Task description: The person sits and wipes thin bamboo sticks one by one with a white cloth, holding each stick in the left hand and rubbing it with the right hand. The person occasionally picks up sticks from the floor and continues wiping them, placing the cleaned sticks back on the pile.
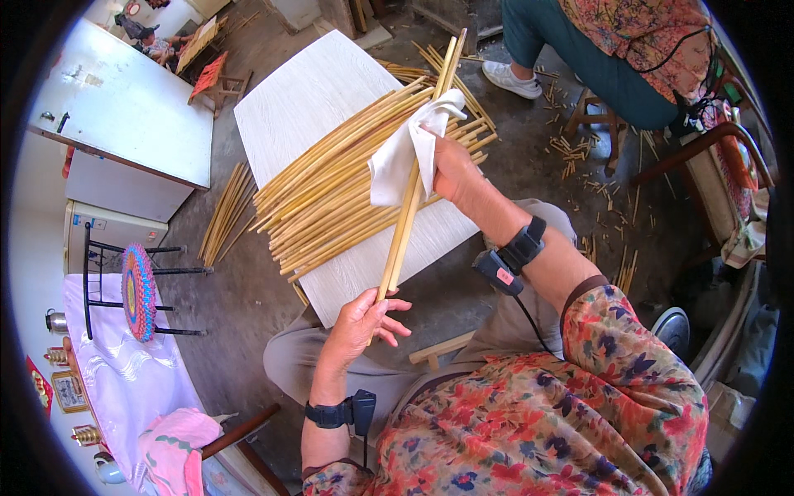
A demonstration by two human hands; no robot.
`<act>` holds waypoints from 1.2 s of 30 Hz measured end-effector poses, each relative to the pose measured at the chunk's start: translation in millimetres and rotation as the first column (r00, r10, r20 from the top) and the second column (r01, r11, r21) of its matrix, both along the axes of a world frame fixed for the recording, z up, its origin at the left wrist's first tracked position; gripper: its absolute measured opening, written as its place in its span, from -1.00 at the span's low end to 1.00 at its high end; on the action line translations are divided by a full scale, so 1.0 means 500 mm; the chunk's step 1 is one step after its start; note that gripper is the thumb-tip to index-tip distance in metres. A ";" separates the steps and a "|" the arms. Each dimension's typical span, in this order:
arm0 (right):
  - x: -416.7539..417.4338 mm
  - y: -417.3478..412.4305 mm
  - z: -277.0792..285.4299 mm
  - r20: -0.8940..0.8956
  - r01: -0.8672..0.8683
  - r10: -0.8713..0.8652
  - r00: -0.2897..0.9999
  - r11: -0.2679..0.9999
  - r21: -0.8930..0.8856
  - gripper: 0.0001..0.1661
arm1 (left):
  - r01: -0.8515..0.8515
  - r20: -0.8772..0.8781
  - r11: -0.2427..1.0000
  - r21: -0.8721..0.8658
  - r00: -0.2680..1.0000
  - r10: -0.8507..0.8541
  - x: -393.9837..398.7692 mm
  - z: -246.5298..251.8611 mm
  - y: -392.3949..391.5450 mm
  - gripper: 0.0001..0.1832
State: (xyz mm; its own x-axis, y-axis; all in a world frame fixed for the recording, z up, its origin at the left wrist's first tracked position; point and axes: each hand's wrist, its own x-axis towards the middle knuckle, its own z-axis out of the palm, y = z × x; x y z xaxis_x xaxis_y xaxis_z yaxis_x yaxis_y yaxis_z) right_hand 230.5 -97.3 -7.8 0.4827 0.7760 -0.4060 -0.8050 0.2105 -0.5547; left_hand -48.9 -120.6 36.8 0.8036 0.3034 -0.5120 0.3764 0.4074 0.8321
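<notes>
My left hand [366, 319] grips the near ends of a few long pale sticks [400, 248], possibly bamboo or reed. Farther along them, my right hand [450, 158] is closed on a white cloth [397, 161] wrapped about the sticks. Their far ends stick out beyond the cloth. Under the held sticks, a broad layer of similar yellowish sticks [335, 186] lies across a low table [322, 87] with a pale wood-grain top. The cloth hides the part of the sticks inside my right hand.
More sticks [226, 214] lie on the floor left of the table. Short offcuts [574, 152] litter the floor at right, near another person's shoe [512, 79] and a wooden stool [598, 127]. A metal chair [136, 288] stands at left, beside a cloth-covered table [124, 372].
</notes>
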 end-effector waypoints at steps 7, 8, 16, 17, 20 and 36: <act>-0.054 -0.007 -0.007 0.018 -0.072 0.072 0.997 0.997 -0.035 -0.63 | -0.069 0.018 0.997 -0.026 0.997 0.069 0.024 -0.024 0.002 -0.63; -0.063 -0.010 -0.005 0.026 -0.066 0.066 0.997 0.998 -0.004 -0.64 | -0.065 0.001 0.998 0.000 0.998 0.065 0.028 -0.025 0.004 -0.63; -0.109 -0.036 -0.005 0.004 -0.110 0.110 0.994 0.991 0.077 -0.67 | -0.118 0.063 0.993 0.011 0.991 0.117 0.060 -0.040 0.008 -0.65; -0.112 -0.037 -0.007 0.009 -0.114 0.114 0.993 0.992 0.062 -0.68 | -0.125 0.064 0.992 0.004 0.990 0.124 0.064 -0.042 0.008 -0.66; -0.121 -0.038 -0.013 -0.009 -0.124 0.126 0.992 0.988 0.088 -0.69 | -0.122 0.052 0.992 -0.023 0.991 0.123 0.074 -0.044 0.010 -0.66; -0.116 -0.026 -0.004 0.016 -0.054 0.052 0.998 0.991 0.123 -0.75 | -0.262 -0.003 0.964 -0.050 0.965 0.262 0.124 -0.022 -0.032 -0.75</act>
State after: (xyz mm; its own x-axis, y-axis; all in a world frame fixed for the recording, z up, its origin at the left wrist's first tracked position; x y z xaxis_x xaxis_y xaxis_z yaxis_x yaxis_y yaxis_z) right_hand 172.5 -110.1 -9.6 0.4440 0.8444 -0.2997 -0.8097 0.2348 -0.5379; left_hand 13.0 -136.7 25.7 0.7014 0.4781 -0.5287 0.2476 0.5321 0.8097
